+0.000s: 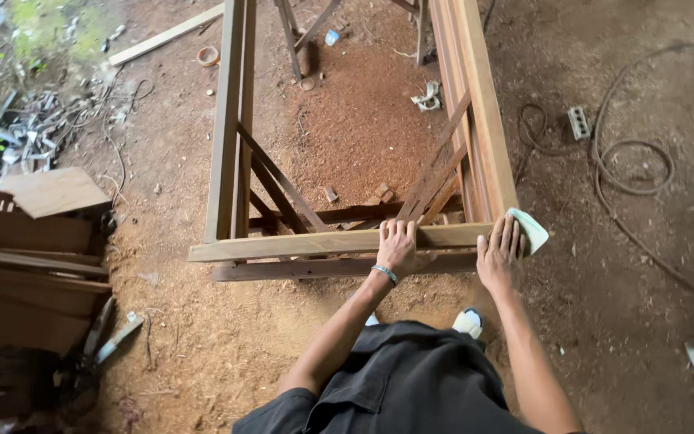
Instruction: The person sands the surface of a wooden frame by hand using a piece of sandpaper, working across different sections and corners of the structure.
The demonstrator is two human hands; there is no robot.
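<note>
Wooden frame [331,241], left hand [398,247] flat, right hand [498,253] pressing pale sandpaper [530,229]

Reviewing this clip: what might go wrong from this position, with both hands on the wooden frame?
The right hand presses a pale sheet at the frame's corner; it may slip off the edge. The left hand lies bare on the rough front rail, so splinters are possible. Loose cables on the dirt floor beside the person could trip them.
</note>
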